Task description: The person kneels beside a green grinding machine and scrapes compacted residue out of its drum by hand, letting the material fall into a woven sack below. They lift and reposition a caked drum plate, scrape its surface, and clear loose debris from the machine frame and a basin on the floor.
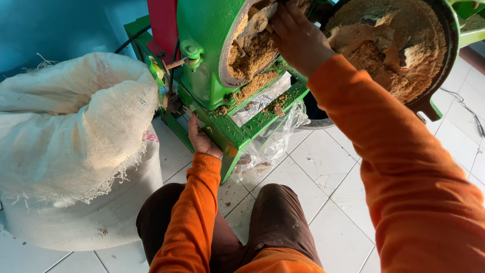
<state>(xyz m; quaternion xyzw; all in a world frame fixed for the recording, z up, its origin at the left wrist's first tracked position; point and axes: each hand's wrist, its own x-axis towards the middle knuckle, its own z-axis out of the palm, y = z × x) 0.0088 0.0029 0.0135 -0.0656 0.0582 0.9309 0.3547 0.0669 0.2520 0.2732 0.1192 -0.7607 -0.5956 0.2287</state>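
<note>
while tan meal (252, 53) cakes the green mill (207, 45) | right hand (298, 38) fingers curled inside | left hand (202, 139) fingers gripping frame (227, 134)

One green metal grinding machine (212, 60), one round hinged green cover (404, 45) caked with tan meal. One white woven sack (76, 141), one clear plastic bag (273, 136). Two hands: left hand (202, 139), right hand (298, 38).
</note>
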